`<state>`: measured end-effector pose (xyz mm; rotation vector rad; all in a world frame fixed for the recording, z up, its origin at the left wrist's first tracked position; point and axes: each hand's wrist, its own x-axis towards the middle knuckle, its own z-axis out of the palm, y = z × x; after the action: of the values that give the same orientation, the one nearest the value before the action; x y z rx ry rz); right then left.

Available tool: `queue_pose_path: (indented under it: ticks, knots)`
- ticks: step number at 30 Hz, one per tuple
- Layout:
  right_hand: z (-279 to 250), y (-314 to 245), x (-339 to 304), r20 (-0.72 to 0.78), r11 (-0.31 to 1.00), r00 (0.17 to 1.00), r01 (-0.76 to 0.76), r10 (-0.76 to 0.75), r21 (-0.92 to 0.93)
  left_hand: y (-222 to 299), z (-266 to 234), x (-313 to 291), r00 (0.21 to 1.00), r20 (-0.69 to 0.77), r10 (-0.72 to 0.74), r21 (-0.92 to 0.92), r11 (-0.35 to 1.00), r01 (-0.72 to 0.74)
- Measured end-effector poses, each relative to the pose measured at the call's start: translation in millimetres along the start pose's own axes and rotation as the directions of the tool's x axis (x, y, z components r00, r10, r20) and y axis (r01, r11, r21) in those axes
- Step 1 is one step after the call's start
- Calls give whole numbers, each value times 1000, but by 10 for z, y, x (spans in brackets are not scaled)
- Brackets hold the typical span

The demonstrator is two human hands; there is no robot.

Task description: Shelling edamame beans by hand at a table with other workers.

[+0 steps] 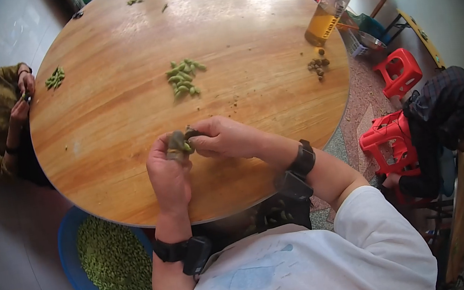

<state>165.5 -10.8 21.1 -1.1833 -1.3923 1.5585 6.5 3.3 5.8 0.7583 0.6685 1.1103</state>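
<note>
Pinching green pod (187,146) in closed left grip (167,170) and closed right grip (223,137), apparently unfinished, with well-filled basin (70,266) and whole pods (183,82) left on desk (116,102).

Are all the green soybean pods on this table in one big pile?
No, one pile of soybean pods lies near the middle of the table, and a separate smaller pile lies near its left edge.

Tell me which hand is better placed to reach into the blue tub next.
The left hand, I'd judge: the tub lies on that side, near the left forearm, while the right hand would have to cross over. Both meet at what looks like a pod, so the left may need freeing.
</note>
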Motion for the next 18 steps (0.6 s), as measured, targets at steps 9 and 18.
queue_pose_path:
  ticks: [9,18]
  knots:
    - [-48,39,34,-67,987,992,-102,111,127,-16,9,-9,997,-35,70,194,979,-62]
    - [-512,-132,402,-278,484,846,-27,-454,-875,-23,-115,-13,999,-38,-19,-25,1000,18]
